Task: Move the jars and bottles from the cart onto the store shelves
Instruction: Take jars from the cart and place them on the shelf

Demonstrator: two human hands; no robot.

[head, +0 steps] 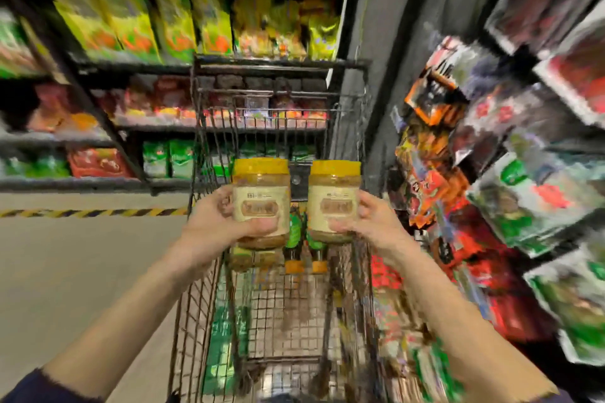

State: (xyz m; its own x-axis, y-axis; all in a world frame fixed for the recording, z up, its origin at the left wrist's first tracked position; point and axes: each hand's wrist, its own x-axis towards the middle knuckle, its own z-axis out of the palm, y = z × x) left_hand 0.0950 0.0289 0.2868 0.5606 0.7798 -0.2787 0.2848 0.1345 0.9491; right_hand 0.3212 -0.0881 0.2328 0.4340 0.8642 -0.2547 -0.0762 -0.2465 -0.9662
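I hold two matching jars upright above the wire cart (196, 288). Each has a yellow lid, a cream label and brown contents. My left hand (216, 222) grips the left jar (262, 196) from its left side and bottom. My right hand (373, 222) grips the right jar (334, 196) from its right side. The two jars are side by side, a small gap between them. Below them in the cart lie two green bottles (299, 239) with orange caps and another jar (252, 258), partly hidden by my hands and the held jars.
Store shelves (131, 127) with green, yellow and red packets stand ahead and to the left. A rack of hanging snack bags (491, 173) crowds the right side. Grey floor with a yellow-black striped tape line (91, 213) lies to the left of the cart. The picture is blurred.
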